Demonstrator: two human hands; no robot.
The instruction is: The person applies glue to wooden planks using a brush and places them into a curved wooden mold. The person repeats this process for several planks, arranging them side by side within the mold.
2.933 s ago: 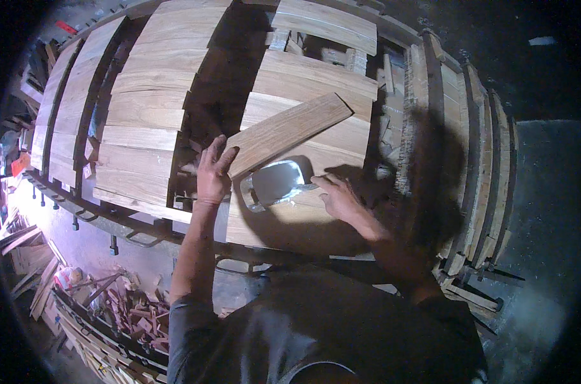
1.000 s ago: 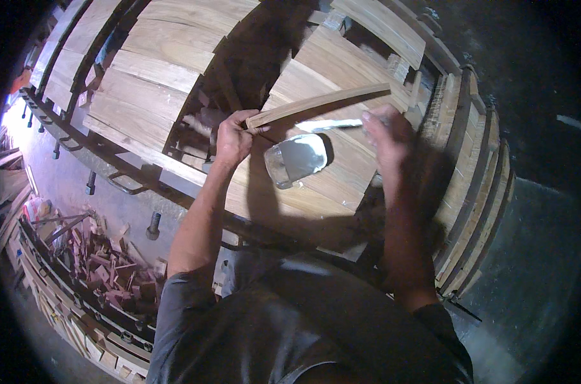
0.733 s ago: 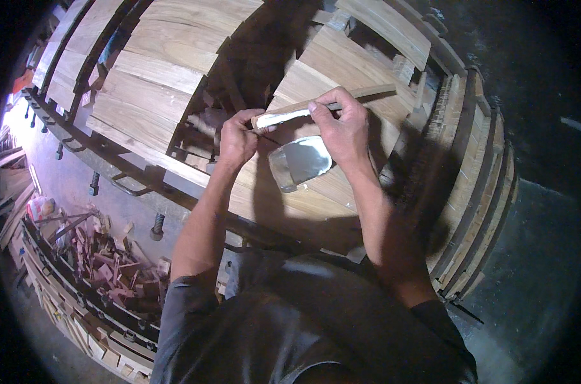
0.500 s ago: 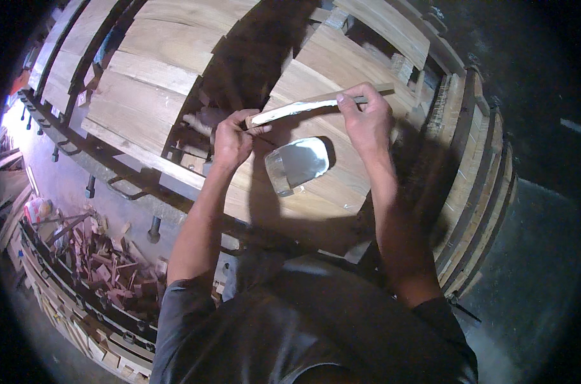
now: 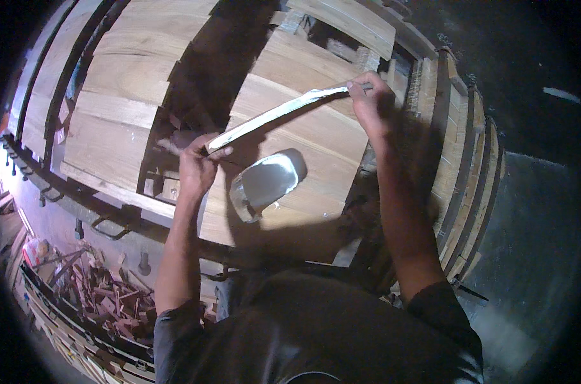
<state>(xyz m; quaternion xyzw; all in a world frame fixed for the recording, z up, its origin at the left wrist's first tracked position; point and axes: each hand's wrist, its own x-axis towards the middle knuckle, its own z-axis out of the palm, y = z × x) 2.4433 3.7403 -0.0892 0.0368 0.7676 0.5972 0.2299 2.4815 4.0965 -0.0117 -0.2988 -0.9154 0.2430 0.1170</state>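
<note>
My left hand (image 5: pixel 199 163) grips the near left end of a long, narrow wooden strip (image 5: pixel 265 120), thumb on top. The strip slants up to the right, its upward side coated with wet white paste that looks like glue. At its far right end my right hand (image 5: pixel 373 105) is closed, pinching a small flat grey piece (image 5: pixel 366 86) against the strip; the fingers hide most of that piece. Below the strip, a cut-open translucent plastic container (image 5: pixel 265 184) with white paste inside sits tilted on wooden boards (image 5: pixel 303 144).
More boards (image 5: pixel 121 80) lie to the left, past a dark gap. A metal rail with clamps (image 5: pixel 105 214) runs along the near left side. Offcuts (image 5: pixel 111 288) fill a bin at lower left. Stacked timber (image 5: pixel 466 173) stands on the right beside the dark floor (image 5: pixel 533 217).
My right hand has slid outward to the strip's right end, and white paste now covers more of its length. In the view, the left hand, strip and container sit further left and lower.
</note>
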